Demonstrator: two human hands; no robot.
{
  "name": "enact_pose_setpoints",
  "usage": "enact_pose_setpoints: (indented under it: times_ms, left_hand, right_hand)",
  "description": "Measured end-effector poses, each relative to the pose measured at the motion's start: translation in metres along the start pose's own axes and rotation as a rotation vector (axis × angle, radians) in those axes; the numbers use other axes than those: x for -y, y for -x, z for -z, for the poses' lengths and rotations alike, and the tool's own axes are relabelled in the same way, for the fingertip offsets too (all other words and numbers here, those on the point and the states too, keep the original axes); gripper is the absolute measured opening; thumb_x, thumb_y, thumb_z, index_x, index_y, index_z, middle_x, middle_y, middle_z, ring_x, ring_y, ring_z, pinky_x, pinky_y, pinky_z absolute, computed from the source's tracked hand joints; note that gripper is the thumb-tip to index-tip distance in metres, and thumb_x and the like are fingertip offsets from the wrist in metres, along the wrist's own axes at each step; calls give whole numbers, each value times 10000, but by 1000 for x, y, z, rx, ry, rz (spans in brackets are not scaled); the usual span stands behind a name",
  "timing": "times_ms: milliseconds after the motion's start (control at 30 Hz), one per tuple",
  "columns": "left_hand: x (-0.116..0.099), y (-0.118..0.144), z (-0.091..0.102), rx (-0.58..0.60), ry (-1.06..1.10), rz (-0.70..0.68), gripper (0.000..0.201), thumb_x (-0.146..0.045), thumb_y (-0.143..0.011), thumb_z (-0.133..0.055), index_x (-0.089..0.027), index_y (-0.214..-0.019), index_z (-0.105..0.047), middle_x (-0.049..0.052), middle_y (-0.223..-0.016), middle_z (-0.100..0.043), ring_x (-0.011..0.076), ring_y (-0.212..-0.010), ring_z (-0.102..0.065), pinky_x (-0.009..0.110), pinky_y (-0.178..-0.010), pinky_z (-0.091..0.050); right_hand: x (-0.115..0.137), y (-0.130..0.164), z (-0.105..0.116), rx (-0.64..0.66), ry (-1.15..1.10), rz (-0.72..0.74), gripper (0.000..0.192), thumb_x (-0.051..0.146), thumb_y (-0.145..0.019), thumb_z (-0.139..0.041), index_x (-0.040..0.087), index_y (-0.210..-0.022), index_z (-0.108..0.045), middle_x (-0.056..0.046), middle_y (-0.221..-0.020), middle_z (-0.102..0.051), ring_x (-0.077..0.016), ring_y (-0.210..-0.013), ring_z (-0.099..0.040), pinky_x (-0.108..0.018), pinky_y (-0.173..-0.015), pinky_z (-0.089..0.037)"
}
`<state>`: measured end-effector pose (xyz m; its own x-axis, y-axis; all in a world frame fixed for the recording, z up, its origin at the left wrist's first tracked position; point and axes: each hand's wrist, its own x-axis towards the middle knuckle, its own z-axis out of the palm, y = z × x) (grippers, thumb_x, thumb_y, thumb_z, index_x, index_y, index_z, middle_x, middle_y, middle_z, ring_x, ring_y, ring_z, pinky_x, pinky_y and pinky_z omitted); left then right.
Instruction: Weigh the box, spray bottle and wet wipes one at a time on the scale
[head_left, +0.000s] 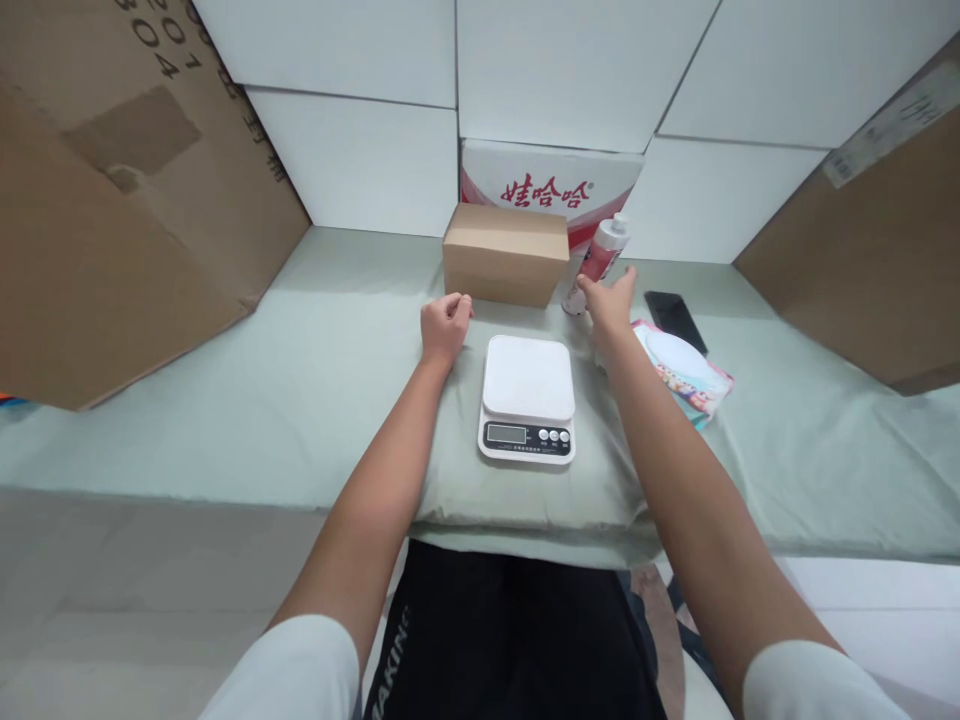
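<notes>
A white digital scale [527, 385] lies in front of me, its plate bare and its display at the near edge. To its upper left, my left hand [445, 326] rests on the cloth in a loose fist, and no object shows in it. My right hand [611, 300] is at the bottle [598, 262], which is red and white with a white cap. Thumb and forefinger are spread apart there, the thumb overlapping the bottle's side. Whether they touch it I cannot tell.
Behind the scale sits a brown carton [506, 265], with a white-and-red box [547, 180] against the wall. A soft printed packet [682, 370] and a black phone [675, 320] lie right of my forearm. Large cardboard boxes flank the left [135, 230] and right [870, 240].
</notes>
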<state>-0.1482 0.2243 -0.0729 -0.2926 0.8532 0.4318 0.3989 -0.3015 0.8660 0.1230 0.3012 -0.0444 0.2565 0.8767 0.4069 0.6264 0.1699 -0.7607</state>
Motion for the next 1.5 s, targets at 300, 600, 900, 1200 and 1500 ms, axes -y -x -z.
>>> enact_pose_setpoints:
  times_ms: [300,600,900,1200,1500]
  left_hand:
    - [0,0,-1,3,7,-7,367,-368,-895,-530,-210,-565,-541,-44,-483,-321,122,-514,-350,322,-598,-275]
    - [0,1,0,6,-7,-15,370,-361,-908,-537,-211,-570,-552,-44,-478,-320,123,-505,-342,317,-585,-275]
    - [1,0,-2,-5,10,-7,382,-346,-910,-549,-215,-552,-536,-43,-478,-322,126,-508,-344,325,-592,-274]
    - [2,-1,-2,-8,-8,-2,381,-377,-911,-532,-217,-566,-552,-35,-491,-358,138,-533,-390,330,-616,-294]
    - [4,-2,-2,4,-2,-12,388,-401,-928,-520,-214,-591,-563,-31,-505,-408,139,-543,-417,329,-618,-292]
  right_hand:
    - [4,84,185,270,384,-11,994,540,-728,-837,170,-1574,-469,-227,-1509,-601,-457,-1397,-572,-613,-1122,-514]
    - [-4,75,170,588,823,114,1056,612,-785,-738,205,-1662,-314,-230,-1440,-592,-463,-1229,-637,-562,-966,-553]
    - [7,55,173,699,720,147,943,530,-774,-754,285,-1620,-413,-149,-1293,-642,-363,-1042,-670,-424,-830,-572]
    - [107,73,141,831,460,473,930,426,-803,-763,348,-1646,-378,-95,-1235,-595,-343,-1060,-640,-451,-912,-539]
    - [133,97,80,960,510,697,917,272,-778,-731,347,-1627,-392,-108,-1181,-581,-258,-855,-608,-343,-716,-489]
